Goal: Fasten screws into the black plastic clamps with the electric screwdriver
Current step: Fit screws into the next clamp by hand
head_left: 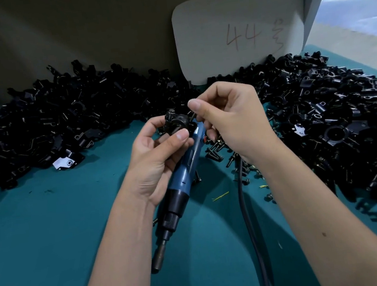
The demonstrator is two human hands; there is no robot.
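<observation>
While both hands are raised over the desk: a clamp is held between them, above the screwdriver.
Left heap [48,125]: black clamps are piled along the back left of the desk, against a grey board.
Desk [53,238]: a teal surface is seen, with small scraps scattered on it.
Left hand [156,160]: the clamp [177,123] is gripped between thumb and curled fingers, at the centre of the view, off the desk.
Screwdriver [180,181]: a blue body with a black collar is laid on the desk under the left hand, its bit pointed toward the viewer; no hand is closed round it.
Right hand [231,119]: the thumb and forefinger are pinched together just beside the clamp's right side; a thin dark item, seemingly a screw, is held there, too small to be told for certain.
Card [238,32]: a pale card marked "44" is propped upright at the back, behind the hands.
Screws [216,150]: loose dark screws are scattered on the desk beneath the right hand.
Cord [249,225]: a black cord is run from below the right wrist to the bottom edge.
Right heap [333,118]: more black clamps are piled on the right of the desk.
</observation>
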